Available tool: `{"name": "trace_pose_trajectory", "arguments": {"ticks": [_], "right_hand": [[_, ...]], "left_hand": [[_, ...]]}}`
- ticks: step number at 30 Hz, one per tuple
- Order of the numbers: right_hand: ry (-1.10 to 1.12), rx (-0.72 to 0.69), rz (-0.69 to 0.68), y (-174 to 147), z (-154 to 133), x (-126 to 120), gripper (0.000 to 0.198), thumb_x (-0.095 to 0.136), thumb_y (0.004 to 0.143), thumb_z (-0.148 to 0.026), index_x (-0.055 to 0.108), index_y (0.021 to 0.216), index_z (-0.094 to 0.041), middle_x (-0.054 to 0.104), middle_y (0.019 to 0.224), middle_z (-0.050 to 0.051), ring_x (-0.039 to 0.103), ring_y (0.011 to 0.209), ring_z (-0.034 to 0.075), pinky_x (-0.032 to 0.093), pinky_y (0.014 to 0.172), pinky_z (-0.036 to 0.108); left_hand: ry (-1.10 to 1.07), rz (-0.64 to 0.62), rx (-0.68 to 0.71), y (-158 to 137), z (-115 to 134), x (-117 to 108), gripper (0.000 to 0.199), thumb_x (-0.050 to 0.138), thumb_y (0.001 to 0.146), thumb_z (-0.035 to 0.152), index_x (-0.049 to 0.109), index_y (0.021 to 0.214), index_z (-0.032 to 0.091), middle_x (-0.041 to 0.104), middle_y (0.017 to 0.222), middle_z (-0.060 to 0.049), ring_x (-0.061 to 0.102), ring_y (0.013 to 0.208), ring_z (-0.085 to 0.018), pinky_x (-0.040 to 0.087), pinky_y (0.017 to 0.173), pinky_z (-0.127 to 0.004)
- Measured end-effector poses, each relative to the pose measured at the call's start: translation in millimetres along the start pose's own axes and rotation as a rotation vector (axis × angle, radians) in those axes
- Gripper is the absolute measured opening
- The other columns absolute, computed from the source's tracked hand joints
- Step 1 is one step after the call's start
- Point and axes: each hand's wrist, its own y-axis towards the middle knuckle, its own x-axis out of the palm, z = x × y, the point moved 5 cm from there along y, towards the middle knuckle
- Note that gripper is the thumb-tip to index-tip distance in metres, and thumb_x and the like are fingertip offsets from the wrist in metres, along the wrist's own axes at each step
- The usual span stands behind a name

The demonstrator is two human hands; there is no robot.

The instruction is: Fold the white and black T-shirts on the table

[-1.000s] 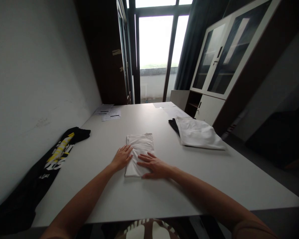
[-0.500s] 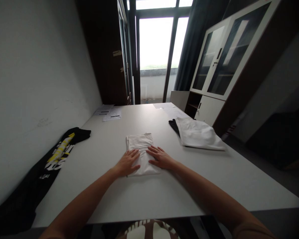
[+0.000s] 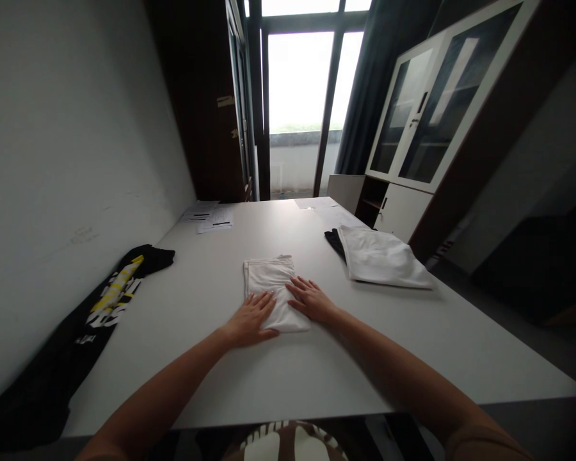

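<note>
A white folded garment lies flat on the white table, in the middle in front of me. My left hand rests on its lower left part, fingers stretched out and thumb apart, palm down. My right hand lies on its right edge, fingers spread and flat. Both hands press on the cloth from above and grip nothing. Some wrinkles run across the fabric between the fingers. Parts of the garment's lower left and right side are hidden under the hands.
At the right lies a larger folded white cloth over a black one. A black garment with yellow and white print lies along the left wall. Paper sheets lie at the far left. A glass-door cabinet stands behind on the right.
My left hand has slid slightly toward me and right over the cloth. My right hand has shifted slightly up and right. The garment stays folded in about the same place.
</note>
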Motion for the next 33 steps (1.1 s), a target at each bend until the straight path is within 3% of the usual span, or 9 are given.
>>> {"name": "trace_pose_trajectory", "arguments": {"ticks": [3,9,13,17,20,22,24,28,33], "right_hand": [[-0.012,-0.020,0.022,-2,-3,-1,0.068,0.046,0.102,-0.062,0.043,0.158,-0.025,0.029,0.167,0.011,0.021,0.156,0.032,0.018,0.125,0.056],[0.054,-0.231,-0.047,-11,-26,-3,0.076,0.056,0.097,-0.062,0.037,0.161,-0.025,0.029,0.167,0.011,0.022,0.156,0.029,0.017,0.126,0.052],[0.060,-0.217,-0.038,-12,-26,-7,0.072,0.056,0.098,-0.059,0.040,0.160,-0.025,0.035,0.164,0.011,0.028,0.154,0.029,0.019,0.126,0.052],[0.051,-0.261,0.056,-13,-31,-17,0.057,0.060,0.097,-0.053,0.057,0.147,-0.025,0.051,0.154,0.012,0.046,0.143,0.029,0.023,0.124,0.052],[0.063,-0.342,0.099,-16,-43,-29,0.032,0.057,0.100,-0.046,0.073,0.116,-0.024,0.072,0.121,0.010,0.065,0.114,0.024,0.038,0.113,0.044],[0.053,-0.390,0.090,-19,-52,-35,0.028,0.054,0.102,-0.043,0.074,0.098,-0.023,0.073,0.096,0.007,0.067,0.094,0.021,0.046,0.099,0.038],[0.024,-0.443,0.067,-23,-62,-37,0.031,0.054,0.101,-0.045,0.071,0.090,-0.022,0.069,0.086,0.006,0.064,0.086,0.020,0.047,0.090,0.035],[-0.052,-0.500,0.035,-27,-80,-29,0.038,0.059,0.096,-0.058,0.066,0.094,-0.021,0.067,0.091,0.007,0.060,0.088,0.021,0.045,0.087,0.035],[-0.164,-0.386,0.058,-20,-85,-17,0.034,0.061,0.096,-0.052,0.063,0.103,-0.018,0.065,0.101,0.010,0.056,0.096,0.025,0.044,0.087,0.037]], "left_hand": [[0.019,0.018,-0.030,2,-10,2,0.086,0.054,0.095,0.067,0.027,0.164,0.023,0.021,0.170,-0.013,0.019,0.158,-0.033,0.018,0.127,-0.055],[0.038,0.021,0.002,1,-10,-1,0.086,0.061,0.093,0.059,0.030,0.162,0.018,0.023,0.170,-0.014,0.024,0.156,-0.032,0.020,0.126,-0.053],[0.055,0.046,0.048,1,2,-12,0.067,0.063,0.091,0.038,0.046,0.153,0.020,0.044,0.160,-0.012,0.039,0.149,-0.031,0.018,0.128,-0.051],[0.051,0.024,0.072,1,11,-23,0.062,0.060,0.086,0.024,0.052,0.147,0.022,0.053,0.154,-0.009,0.051,0.139,-0.030,0.029,0.123,-0.048],[0.028,0.003,0.072,-1,11,-27,0.062,0.058,0.084,0.018,0.054,0.145,0.027,0.055,0.152,-0.005,0.054,0.135,-0.028,0.043,0.113,-0.041],[0.025,0.015,0.040,-2,8,-29,0.053,0.058,0.086,0.019,0.059,0.138,0.030,0.061,0.145,-0.003,0.060,0.127,-0.026,0.049,0.105,-0.038],[0.047,0.036,0.002,-2,5,-31,0.038,0.060,0.089,0.023,0.066,0.126,0.030,0.070,0.130,-0.003,0.066,0.114,-0.026,0.052,0.098,-0.037],[0.095,0.056,-0.009,-2,3,-34,0.015,0.062,0.095,0.032,0.071,0.106,0.027,0.074,0.103,-0.003,0.069,0.095,-0.023,0.052,0.085,-0.033],[0.098,0.077,-0.022,-2,3,-39,0.023,0.054,0.102,0.039,0.070,0.095,0.023,0.072,0.096,-0.003,0.069,0.088,-0.020,0.051,0.078,-0.028]]}}
